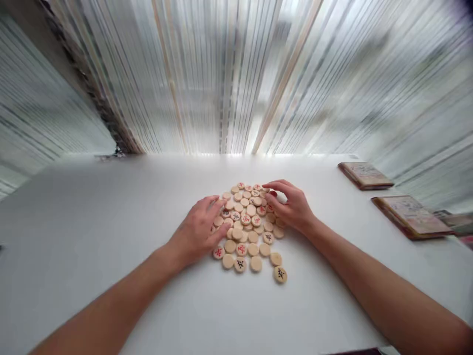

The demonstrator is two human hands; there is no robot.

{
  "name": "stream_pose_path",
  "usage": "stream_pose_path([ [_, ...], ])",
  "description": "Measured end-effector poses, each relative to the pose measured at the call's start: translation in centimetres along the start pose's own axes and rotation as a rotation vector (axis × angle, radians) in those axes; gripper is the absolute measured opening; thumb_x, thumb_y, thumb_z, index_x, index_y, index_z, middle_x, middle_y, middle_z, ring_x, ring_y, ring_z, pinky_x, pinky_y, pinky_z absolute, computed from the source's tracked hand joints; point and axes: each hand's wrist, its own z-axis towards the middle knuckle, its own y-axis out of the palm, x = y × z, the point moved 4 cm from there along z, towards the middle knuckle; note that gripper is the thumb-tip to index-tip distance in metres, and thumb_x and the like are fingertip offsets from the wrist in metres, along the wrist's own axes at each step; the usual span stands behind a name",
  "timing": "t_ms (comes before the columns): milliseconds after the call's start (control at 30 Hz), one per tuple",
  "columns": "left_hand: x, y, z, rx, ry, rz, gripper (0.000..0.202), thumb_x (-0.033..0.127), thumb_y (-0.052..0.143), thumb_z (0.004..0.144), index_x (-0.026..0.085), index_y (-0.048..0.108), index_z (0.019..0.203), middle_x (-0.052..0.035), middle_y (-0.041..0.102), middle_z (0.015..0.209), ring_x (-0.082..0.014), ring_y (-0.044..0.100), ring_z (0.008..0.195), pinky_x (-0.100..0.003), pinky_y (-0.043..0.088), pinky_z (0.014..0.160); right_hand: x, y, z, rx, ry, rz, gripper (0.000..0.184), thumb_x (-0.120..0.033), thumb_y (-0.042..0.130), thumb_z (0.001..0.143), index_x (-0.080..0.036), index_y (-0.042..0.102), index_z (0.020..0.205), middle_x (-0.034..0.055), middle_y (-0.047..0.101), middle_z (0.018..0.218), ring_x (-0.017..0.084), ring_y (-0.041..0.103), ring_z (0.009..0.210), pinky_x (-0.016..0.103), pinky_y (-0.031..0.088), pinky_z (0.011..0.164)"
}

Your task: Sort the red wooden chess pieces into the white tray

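Observation:
Round wooden Chinese chess pieces [246,220] lie in a loose heap on the white table, some overlapping. Several show red or black characters; others are blank side up. My left hand [199,224] rests at the heap's left edge, fingers spread and touching pieces there, some hidden beneath it. On the far right edge of the heap, my right hand [290,201] curves over other pieces, thumb and fingers apart. A small red thing shows between its thumb and forefinger, too small to make out. One piece with a black character [280,274] sits nearest me.
Two flat boxes or books [365,175] with pictured covers lie at the right, the nearer one [412,216] close to more items at the table's edge. String curtains [207,79] hang behind the white table [111,217]. A dark edge shows at the bottom right.

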Motion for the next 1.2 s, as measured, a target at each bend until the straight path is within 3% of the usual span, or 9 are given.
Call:
stream_pose_path([
  [167, -0.07, 0.08, 0.06, 0.005, -0.003, 0.005, 0.056, 0.046, 0.052, 0.106, 0.012, 0.057, 0.151, -0.0217, 0.054, 0.155, -0.0371, 0.053, 0.145, -0.058, 0.044, 0.125, -0.07, 0.01, -0.04, -0.001, -0.005, 0.002, 0.02, -0.031, 0.068, 0.098, -0.021, 0.078, 0.111, 0.0103, 0.078, 0.108, 0.025, 0.074, 0.091, 0.04, 0.061, 0.085],
  [600, 0.43, 0.01, -0.09, 0.043, 0.027, -0.001, 0.052, 0.038, 0.06, 0.103, 0.013, 0.059, 0.148, -0.0227, 0.057, 0.151, -0.0378, 0.056, 0.142, -0.058, 0.045, 0.125, -0.35, -0.23, -0.25, -0.011, -0.004, -0.022, 0.023, -0.035, 0.066, 0.099, -0.021, 0.078, 0.112, 0.0124, 0.078, 0.112, 0.029, 0.076, 0.1, 0.043, 0.06, 0.087],
  [767, 0.72, -0.06, -0.23, 0.012, 0.007, 0.038, 0.058, 0.042, 0.061, 0.102, 0.01, 0.058, 0.15, -0.0219, 0.058, 0.151, -0.0347, 0.057, 0.141, -0.05, 0.044, 0.127, -0.06, -0.25, -0.53, -0.003, -0.011, -0.084, 0.027, -0.048, 0.068, 0.096, -0.026, 0.078, 0.108, 0.0108, 0.079, 0.107, 0.032, 0.075, 0.09, 0.05, 0.059, 0.085],
  [967, 0.58, 0.06, -0.46, 0.005, 0.001, 0.036, 0.059, 0.043, 0.06, 0.102, 0.011, 0.057, 0.151, -0.0221, 0.057, 0.153, -0.0354, 0.057, 0.141, -0.052, 0.043, 0.127, 0.27, -0.21, -0.69, -0.031, 0.027, -0.131, 0.03, -0.055, 0.062, 0.098, -0.032, 0.076, 0.11, 0.0116, 0.078, 0.116, 0.044, 0.074, 0.107, 0.058, 0.058, 0.085],
  [1200, 0.66, 0.07, -0.44, 0.004, 0.005, 0.017, 0.059, 0.042, 0.06, 0.102, 0.009, 0.057, 0.151, -0.0233, 0.056, 0.153, -0.0361, 0.057, 0.141, -0.052, 0.043, 0.127, 0.16, -0.23, -0.67, -0.054, 0.015, -0.131, 0.031, -0.057, 0.06, 0.098, -0.034, 0.076, 0.111, 0.0117, 0.077, 0.117, 0.045, 0.074, 0.108, 0.064, 0.057, 0.093],
])
